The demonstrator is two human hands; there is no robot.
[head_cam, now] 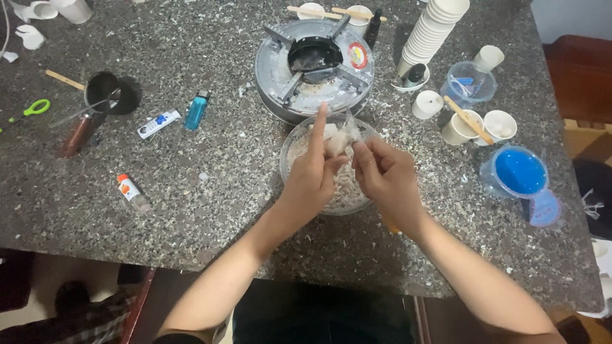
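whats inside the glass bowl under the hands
The glass bowl holds pale whitish flakes or shavings. Both hands, left and right, pinch a white chunk above it and cover the bowl's middle, so that part is hidden.

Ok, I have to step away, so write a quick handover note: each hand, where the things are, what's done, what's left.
Left hand: pinching a white chunk over the clear bowl, forefinger raised.
Right hand: gripping the same chunk from the other side.
Bowl sits in front of the round metal stove; paper cup stack and blue lidded container to the right.
Done: bowl holds pale shredded bits.
Left: the chunk in hand is still whole.
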